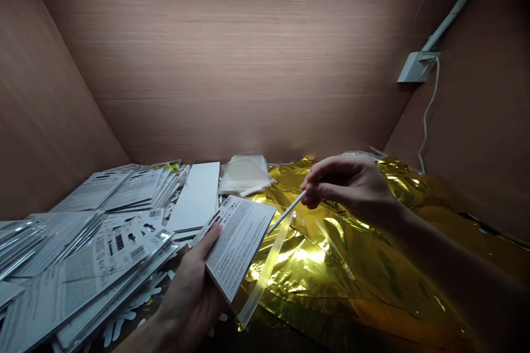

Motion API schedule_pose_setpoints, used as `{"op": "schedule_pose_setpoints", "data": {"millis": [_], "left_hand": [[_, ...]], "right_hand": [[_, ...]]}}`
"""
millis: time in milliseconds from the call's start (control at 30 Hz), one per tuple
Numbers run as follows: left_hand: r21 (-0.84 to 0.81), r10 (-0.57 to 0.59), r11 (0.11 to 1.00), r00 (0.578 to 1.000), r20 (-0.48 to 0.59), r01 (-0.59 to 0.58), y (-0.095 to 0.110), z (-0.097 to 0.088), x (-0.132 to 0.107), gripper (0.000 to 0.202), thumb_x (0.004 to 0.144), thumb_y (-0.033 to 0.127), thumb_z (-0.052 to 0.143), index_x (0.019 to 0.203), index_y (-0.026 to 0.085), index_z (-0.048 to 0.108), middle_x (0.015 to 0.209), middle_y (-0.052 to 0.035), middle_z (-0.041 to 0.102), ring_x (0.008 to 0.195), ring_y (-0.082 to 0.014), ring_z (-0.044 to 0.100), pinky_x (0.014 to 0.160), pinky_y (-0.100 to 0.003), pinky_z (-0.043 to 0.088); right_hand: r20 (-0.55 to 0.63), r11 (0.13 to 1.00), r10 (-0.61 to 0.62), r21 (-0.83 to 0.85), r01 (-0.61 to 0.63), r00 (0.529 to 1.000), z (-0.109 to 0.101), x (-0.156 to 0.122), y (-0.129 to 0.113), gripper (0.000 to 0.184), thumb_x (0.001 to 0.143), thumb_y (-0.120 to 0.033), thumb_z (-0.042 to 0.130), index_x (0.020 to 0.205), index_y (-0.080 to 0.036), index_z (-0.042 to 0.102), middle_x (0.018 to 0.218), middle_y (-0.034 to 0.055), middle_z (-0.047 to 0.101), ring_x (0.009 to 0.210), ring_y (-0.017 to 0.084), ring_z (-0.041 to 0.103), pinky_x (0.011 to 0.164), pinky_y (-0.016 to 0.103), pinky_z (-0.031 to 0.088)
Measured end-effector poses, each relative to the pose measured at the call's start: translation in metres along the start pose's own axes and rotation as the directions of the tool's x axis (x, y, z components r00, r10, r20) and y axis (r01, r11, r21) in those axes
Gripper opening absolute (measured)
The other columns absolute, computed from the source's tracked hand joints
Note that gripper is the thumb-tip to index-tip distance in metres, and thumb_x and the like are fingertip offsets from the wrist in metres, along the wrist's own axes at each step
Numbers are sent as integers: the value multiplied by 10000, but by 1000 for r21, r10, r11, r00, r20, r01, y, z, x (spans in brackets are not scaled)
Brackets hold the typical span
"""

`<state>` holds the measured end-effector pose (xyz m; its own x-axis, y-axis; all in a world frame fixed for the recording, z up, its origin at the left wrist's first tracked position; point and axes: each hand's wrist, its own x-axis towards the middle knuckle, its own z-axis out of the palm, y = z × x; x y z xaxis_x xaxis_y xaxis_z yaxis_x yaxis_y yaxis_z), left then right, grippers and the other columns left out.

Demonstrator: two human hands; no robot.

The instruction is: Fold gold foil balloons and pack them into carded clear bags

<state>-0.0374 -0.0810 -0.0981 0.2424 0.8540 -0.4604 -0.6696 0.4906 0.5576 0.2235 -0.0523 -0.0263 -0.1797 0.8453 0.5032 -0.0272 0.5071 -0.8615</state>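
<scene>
Pinching a white stick above gold foil, my right hand is apparently aligning it with the printed card my left hand is gripping at the foil's left edge; steadiness is probably mattering next.

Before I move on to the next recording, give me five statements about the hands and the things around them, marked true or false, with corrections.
1. The left hand holds a printed card. True.
2. To the right of the printed card lies a red cloth. False: gold foil lies there.
3. The right hand pinches a thin white stick. True.
4. A round clock hangs at the picture's upper right. False: a white box is mounted there.
5. Stacked cards lie at the left of the picture. True.
</scene>
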Motion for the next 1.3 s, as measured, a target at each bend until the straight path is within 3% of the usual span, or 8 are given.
{"op": "schedule_pose_setpoints", "data": {"millis": [167,467,567,667,767,900,1100,1300], "left_hand": [[16,9,1000,1000,-23,-8,-2,2,-1,466,1026,291,554,1415,36,573,1167,-260,743,1011,-383,765,881,-550,641],[51,55,997,998,10,-55,-3,-4,2,421,1006,286,599,1353,50,630,1241,-247,724,1094,-372,740,954,-521,616],[55,106,993,994,-7,-106,-4,-3,3,389,1005,270,602,1322,49,652,1236,-236,731,1076,-357,749,943,-500,627],[40,195,980,980,-35,-194,-5,-1,4,351,1009,248,600,1312,82,662,1253,-209,732,1072,-323,755,921,-457,643],[31,271,962,961,-59,-270,-8,0,3,321,1011,214,595,1307,114,668,1288,-184,723,1078,-278,757,908,-391,649],[44,281,959,958,-54,-279,-12,-2,1,308,998,190,619,1295,135,678,1307,-171,717,1100,-254,749,927,-353,638],[81,283,958,955,-90,-276,-10,-1,0,277,1001,218,619,1254,148,708,1325,-152,712,1088,-251,753,928,-364,639],[100,274,959,960,-62,-267,-10,-6,4,278,994,250,641,1232,136,727,1338,-161,702,1145,-279,728,970,-392,622]], "right_hand": [[-6,998,43,43,-42,999,-7,-1,9,138,745,-217,894,806,-160,784,681,56,767,588,191,752,560,269,670],[-118,1000,-3,-13,1,993,-8,-4,16,143,763,-242,889,846,-178,791,713,51,774,614,207,761,592,315,688],[-186,988,-97,-135,72,978,-9,-5,16,125,771,-233,879,844,-173,796,720,54,777,624,212,764,606,328,696],[-216,907,-305,-363,214,927,-6,-10,16,102,785,-221,873,863,-196,812,814,57,803,706,218,782,673,344,705],[-82,708,-534,-587,392,842,2,-17,19,115,825,-176,841,915,-244,821,917,29,817,804,218,796,745,344,700],[185,517,-619,-636,573,763,12,-21,23,168,883,-112,771,1006,-218,813,981,27,814,883,201,798,814,285,682],[481,515,-405,-582,629,777,-8,-11,10,159,955,-192,716,1090,-151,789,1017,62,814,831,167,794,721,225,638],[511,527,-301,-615,587,805,-11,-12,-2,181,986,-160,634,1095,-115,772,778,27,768,630,117,705,594,242,537]]}}
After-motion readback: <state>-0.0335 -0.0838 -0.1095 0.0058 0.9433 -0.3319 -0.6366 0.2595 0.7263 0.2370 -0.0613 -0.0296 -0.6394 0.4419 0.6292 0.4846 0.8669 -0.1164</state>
